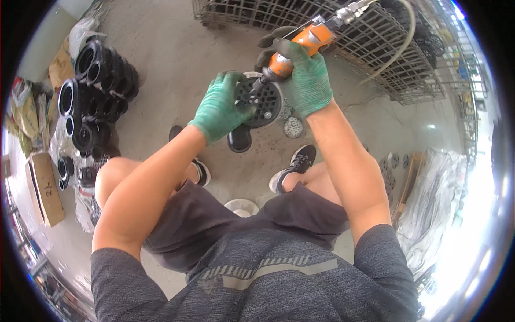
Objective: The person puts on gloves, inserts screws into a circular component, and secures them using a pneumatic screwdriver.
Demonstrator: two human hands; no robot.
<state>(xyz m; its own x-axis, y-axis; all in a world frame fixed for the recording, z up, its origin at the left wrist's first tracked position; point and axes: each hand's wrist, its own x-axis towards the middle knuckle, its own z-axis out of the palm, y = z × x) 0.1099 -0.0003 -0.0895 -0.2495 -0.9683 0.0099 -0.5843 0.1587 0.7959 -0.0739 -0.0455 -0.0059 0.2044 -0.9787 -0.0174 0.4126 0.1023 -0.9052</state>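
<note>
Gloved right hand (307,80) clasps orange tool (300,48); left hand (221,107) grips, partly hiding, black grille (265,102).

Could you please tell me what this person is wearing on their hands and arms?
Both the left hand and the right hand wear green knitted work gloves ending at the wrist. The forearms are bare. Short grey heathered T-shirt sleeves cover only the upper arms.

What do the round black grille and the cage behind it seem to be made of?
The round black grille, held by the left hand, looks like moulded plastic: matt, uniformly black, with even slots. The cage looks like bare grey metal wire: thin crossing rods forming a grid. Neither is certain.
</note>
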